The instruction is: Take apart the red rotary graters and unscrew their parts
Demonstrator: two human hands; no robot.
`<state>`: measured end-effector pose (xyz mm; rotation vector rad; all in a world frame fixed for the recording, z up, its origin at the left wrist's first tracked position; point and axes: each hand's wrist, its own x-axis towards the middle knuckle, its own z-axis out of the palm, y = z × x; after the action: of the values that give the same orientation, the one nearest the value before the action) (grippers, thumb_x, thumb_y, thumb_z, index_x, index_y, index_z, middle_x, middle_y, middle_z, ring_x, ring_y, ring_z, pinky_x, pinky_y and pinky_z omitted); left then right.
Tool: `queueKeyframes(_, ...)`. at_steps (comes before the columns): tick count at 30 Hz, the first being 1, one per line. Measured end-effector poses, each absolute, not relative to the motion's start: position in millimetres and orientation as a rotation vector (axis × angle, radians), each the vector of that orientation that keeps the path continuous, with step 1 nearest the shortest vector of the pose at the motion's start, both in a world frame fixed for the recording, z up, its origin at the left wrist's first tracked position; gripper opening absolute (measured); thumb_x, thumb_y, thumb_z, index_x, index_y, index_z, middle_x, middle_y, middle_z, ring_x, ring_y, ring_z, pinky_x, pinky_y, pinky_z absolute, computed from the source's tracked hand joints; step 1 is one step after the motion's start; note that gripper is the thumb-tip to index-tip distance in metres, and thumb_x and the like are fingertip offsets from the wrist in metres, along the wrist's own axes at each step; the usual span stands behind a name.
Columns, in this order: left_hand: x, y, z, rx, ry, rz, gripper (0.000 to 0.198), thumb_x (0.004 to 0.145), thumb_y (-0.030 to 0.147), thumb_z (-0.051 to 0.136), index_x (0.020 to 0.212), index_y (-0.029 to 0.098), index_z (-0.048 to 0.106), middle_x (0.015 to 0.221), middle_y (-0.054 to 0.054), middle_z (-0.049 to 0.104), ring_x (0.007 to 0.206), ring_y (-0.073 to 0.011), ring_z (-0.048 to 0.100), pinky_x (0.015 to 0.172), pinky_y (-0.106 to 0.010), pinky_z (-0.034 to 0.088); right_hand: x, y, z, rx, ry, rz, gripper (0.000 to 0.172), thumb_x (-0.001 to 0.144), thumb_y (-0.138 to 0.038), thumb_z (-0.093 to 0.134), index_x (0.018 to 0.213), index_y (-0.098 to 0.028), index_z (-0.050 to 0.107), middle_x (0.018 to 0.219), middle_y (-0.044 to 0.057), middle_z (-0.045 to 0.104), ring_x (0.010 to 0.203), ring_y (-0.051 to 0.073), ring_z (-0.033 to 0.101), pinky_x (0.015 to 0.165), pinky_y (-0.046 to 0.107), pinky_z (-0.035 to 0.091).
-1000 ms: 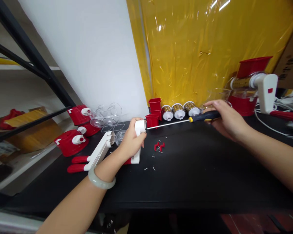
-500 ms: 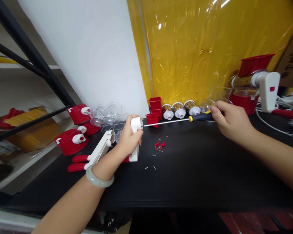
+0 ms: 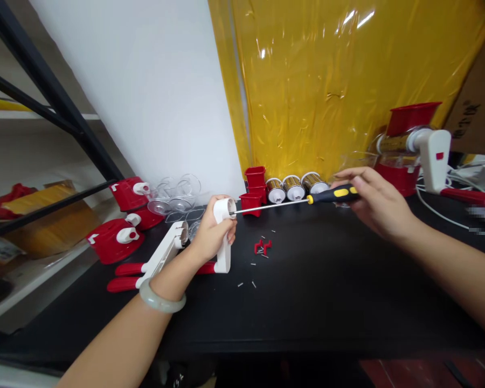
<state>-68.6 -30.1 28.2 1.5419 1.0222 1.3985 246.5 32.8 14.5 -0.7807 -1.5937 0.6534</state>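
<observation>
My left hand (image 3: 210,229) is closed around a white crank handle (image 3: 225,256) with a red grip, holding it upright above the black table. My right hand (image 3: 378,202) has its thumb and fingers on the black-and-yellow handle of a screwdriver (image 3: 333,194), the fingers loosely curled. The long metal shaft points left, and its tip is in the round opening at the top of the crank handle; whether it meets a screw is hidden. Below lie small red plastic parts (image 3: 263,247) and several loose screws (image 3: 253,264). Two more crank handles (image 3: 161,253) lie beside my left forearm.
Red bases (image 3: 115,237) and clear plastic parts (image 3: 178,196) stand at the left. Red hoppers (image 3: 255,188) and grater drums (image 3: 293,187) line the back. An assembled grater (image 3: 404,156) stands at the right, with white cables (image 3: 440,213) behind it. A black rack frame (image 3: 52,81) borders the left.
My right hand has loosened and rolled on the screwdriver, so yellow patches of its handle now show. The crank handle has turned slightly in my left hand. The view has shifted a little.
</observation>
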Motion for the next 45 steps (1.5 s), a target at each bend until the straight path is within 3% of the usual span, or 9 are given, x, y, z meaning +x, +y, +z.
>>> queueKeyframes(2,-70,-29,26,1.586,1.032,1.435,0.044,0.069,0.011,0.055,0.107,0.025,0.038,0.066,0.01,0.048,0.043,-0.0069,0.045,0.04,-0.021,0.042,249,32,17,-0.9,-1.701,0.669,0.049,0.092,-0.064,0.04,0.092,-0.02,0.061,0.069,0.004,0.065,0.054,0.017,0.059,0.051,0.031,0.047)
queueKeyframes(5,-75,-27,21,1.714,1.058,1.539,0.043,0.074,0.011,0.056,0.11,0.026,0.039,0.067,0.008,0.049,0.045,-0.0078,0.048,0.044,-0.022,0.045,251,28,24,-1.041,-1.843,0.456,0.047,0.092,-0.061,0.045,0.075,-0.021,0.062,0.052,-0.001,0.055,0.041,0.013,0.047,0.045,0.027,0.039)
queueKeyframes(11,-80,-23,14,2.009,1.014,1.934,0.049,0.076,0.015,0.067,0.111,0.026,0.035,0.089,0.002,0.055,0.069,-0.0113,0.062,0.069,-0.033,0.058,251,21,30,-0.898,-1.653,0.483,0.032,0.08,-0.053,0.066,0.088,-0.022,0.069,0.08,0.002,0.068,0.054,0.013,0.054,0.052,0.027,0.042)
queueKeyframes(16,-74,-22,17,2.169,0.895,2.093,0.048,0.077,0.02,0.069,0.104,0.029,0.031,0.084,0.005,0.055,0.074,-0.013,0.063,0.081,-0.043,0.058,252,21,28,-0.857,-1.655,0.43,0.025,0.082,-0.047,0.065,0.084,-0.023,0.071,0.085,0.004,0.07,0.076,0.019,0.062,0.071,0.032,0.047)
queueKeyframes(23,-73,-25,20,2.346,0.853,2.088,0.045,0.079,0.015,0.067,0.105,0.029,0.033,0.079,0.005,0.056,0.071,-0.0132,0.059,0.08,-0.043,0.058,256,17,31,-0.807,-1.66,0.287,0.014,0.08,-0.038,0.067,0.082,-0.024,0.068,0.085,0.002,0.067,0.079,0.02,0.062,0.075,0.034,0.047)
queueKeyframes(29,-72,-25,22,2.323,0.821,2.154,0.045,0.078,0.013,0.066,0.104,0.031,0.034,0.079,0.006,0.054,0.07,-0.0134,0.058,0.074,-0.04,0.058,258,16,31,-0.708,-1.653,0.57,0.023,0.076,-0.044,0.074,0.093,-0.029,0.07,0.099,0.003,0.065,0.091,0.021,0.063,0.069,0.029,0.049)
queueKeyframes(33,-75,-26,23,2.397,0.801,2.174,0.048,0.074,0.01,0.068,0.102,0.031,0.036,0.079,0.005,0.054,0.069,-0.0136,0.057,0.072,-0.038,0.058,253,13,31,-0.704,-1.614,0.78,0.036,0.083,-0.058,0.062,0.091,-0.023,0.069,0.078,0.005,0.067,0.061,0.018,0.063,0.054,0.03,0.051)
queueKeyframes(37,-79,-27,20,2.452,0.869,2.202,0.047,0.074,0.007,0.066,0.104,0.031,0.04,0.082,0.004,0.054,0.07,-0.0138,0.058,0.068,-0.035,0.057,254,10,32,-0.869,-1.676,0.625,0.042,0.087,-0.061,0.055,0.082,-0.02,0.065,0.05,-0.001,0.055,0.035,0.012,0.046,0.037,0.025,0.035)
queueKeyframes(45,-80,-23,14,2.479,0.988,2.137,0.05,0.077,0.012,0.065,0.112,0.031,0.034,0.08,0.003,0.053,0.065,-0.0137,0.055,0.061,-0.031,0.05,258,16,34,-0.836,-1.742,0.542,0.03,0.085,-0.054,0.062,0.09,-0.024,0.064,0.071,0.0,0.06,0.053,0.012,0.054,0.051,0.026,0.042)
